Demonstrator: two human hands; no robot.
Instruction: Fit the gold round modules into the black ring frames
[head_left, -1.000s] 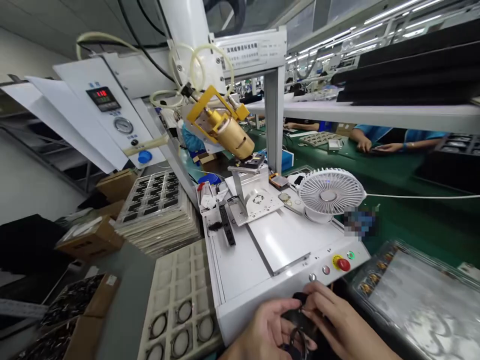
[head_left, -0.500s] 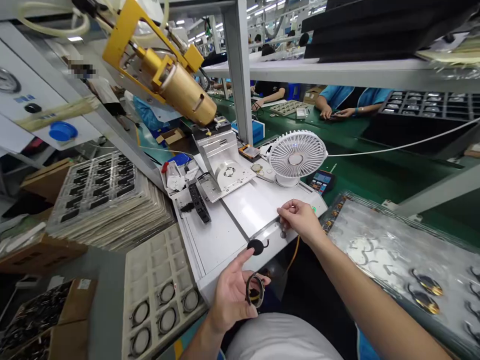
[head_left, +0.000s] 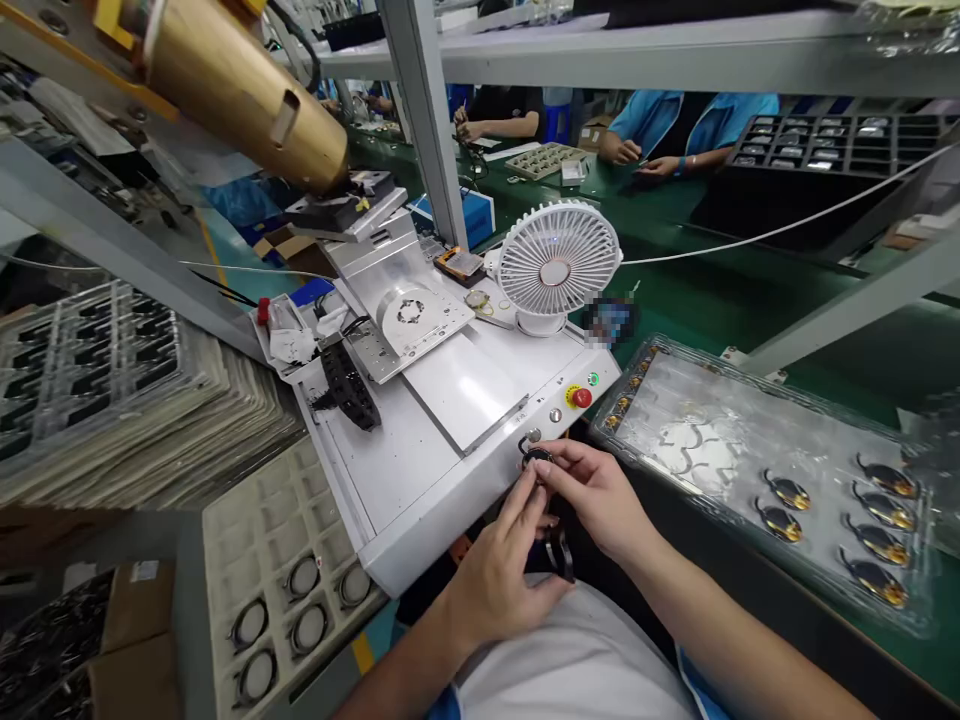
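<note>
My left hand (head_left: 499,575) keeps a dark ring-shaped frame (head_left: 559,553) between its thumb and lower fingers. Its index and middle fingertips press against a round black disc with a curved tail (head_left: 537,457). From the other side, the thumb and fingers of my right hand (head_left: 600,498) pinch that disc. Both hands meet just in front of the white machine's (head_left: 420,525) front panel. Part of the disc is hidden by fingertips, and the frame is partly covered by my left hand.
A metal fixture (head_left: 409,315) and white fan (head_left: 555,270) stand on the machine, with a red button (head_left: 581,398) on its front. At right lies a clear tray (head_left: 712,410) of round tailed parts; at left, a beige tray (head_left: 225,560) with rings. Co-workers sit opposite.
My right hand has come from the machine's front edge to the disc, joining my left fingertips. My left hand has turned, fingers now angled toward the right hand. The camera view has shifted.
</note>
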